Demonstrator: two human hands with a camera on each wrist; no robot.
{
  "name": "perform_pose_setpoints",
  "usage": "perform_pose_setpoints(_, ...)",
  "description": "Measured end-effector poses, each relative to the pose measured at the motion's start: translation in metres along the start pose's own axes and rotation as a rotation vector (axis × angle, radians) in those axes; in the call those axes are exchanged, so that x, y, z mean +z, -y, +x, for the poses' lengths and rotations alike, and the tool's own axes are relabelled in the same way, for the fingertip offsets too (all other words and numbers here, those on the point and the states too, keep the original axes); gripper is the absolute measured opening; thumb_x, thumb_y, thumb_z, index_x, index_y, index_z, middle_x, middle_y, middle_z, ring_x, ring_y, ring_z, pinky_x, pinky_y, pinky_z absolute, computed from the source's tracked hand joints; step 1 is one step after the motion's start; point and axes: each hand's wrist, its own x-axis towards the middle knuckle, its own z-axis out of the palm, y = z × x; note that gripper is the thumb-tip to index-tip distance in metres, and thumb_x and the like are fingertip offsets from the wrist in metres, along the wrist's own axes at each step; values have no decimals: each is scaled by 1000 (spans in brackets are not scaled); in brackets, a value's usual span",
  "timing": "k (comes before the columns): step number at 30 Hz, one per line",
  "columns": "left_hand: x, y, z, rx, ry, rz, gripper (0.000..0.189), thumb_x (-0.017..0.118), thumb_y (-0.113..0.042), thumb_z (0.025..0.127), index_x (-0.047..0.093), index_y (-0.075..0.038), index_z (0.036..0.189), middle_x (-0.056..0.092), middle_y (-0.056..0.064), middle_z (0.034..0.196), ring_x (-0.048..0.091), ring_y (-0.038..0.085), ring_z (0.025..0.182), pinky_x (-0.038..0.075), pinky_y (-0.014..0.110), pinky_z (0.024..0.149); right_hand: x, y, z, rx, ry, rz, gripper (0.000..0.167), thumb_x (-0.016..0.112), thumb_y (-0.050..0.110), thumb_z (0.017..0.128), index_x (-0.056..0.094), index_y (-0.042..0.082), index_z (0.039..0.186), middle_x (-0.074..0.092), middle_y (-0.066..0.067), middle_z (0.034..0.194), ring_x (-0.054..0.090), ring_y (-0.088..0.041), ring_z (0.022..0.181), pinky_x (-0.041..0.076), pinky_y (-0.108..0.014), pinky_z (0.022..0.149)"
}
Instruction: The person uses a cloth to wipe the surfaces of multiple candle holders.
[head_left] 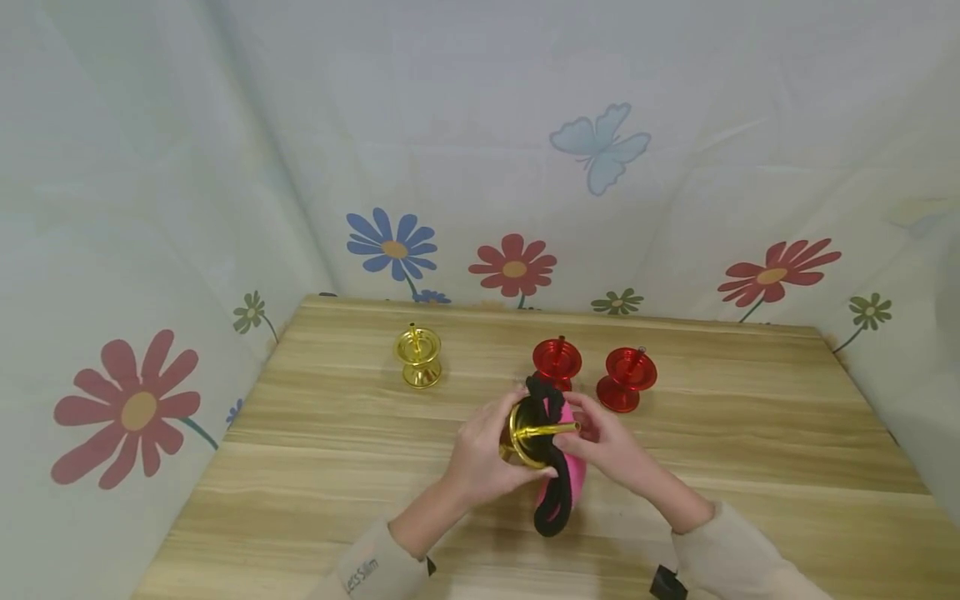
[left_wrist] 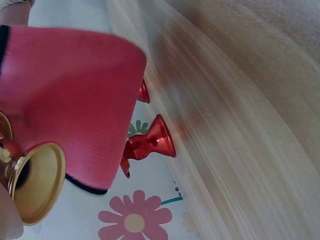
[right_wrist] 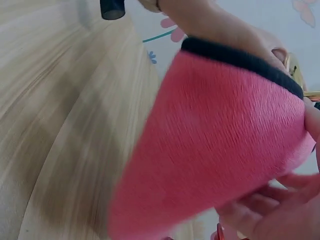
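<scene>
My left hand grips a shiny gold holder, dish-shaped with a thin tube, tipped so the tube points right. A pink cloth with black edging drapes against the dish. On the right, my right hand pinches this cloth between thumb and fingers, close to the tube. In the left wrist view the flared gold base shows below the cloth. The right wrist view has the cloth covering most of the holder, with my right hand's fingers beneath it.
Another gold holder stands upright at the back left of the wooden table. Two red holders stand just beyond my hands. A flower-printed white curtain encloses the back and sides.
</scene>
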Motion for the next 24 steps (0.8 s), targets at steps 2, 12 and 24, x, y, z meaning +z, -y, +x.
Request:
perform_pose_setpoints(2, 1, 0, 0, 6, 22, -13, 92, 82, -44, 50, 44, -3, 123, 58, 9, 116, 58, 20, 103, 49, 27, 84, -1, -1, 0, 23, 46, 7, 48, 60, 12, 83, 40, -3, 124, 56, -24, 111, 61, -20, 92, 52, -24, 74)
perform_pose_setpoints(12, -2, -1, 0, -68, 205, -58, 89, 81, -46, 51, 46, -7, 123, 53, 6, 124, 50, 18, 115, 43, 33, 94, 1, 1, 1, 42, 22, -22, 41, 65, 10, 78, 49, -3, 113, 59, -18, 100, 58, -7, 78, 52, -22, 66)
perform_pose_setpoints(24, -12, 0, 5, -313, 518, -231, 99, 78, -49, 55, 28, -28, 138, 24, 0, 146, 25, 24, 132, 32, 54, 98, 1, 2, 0, -13, 37, -70, 36, 60, 5, 81, 50, -1, 115, 60, -16, 103, 55, -4, 80, 49, -20, 70)
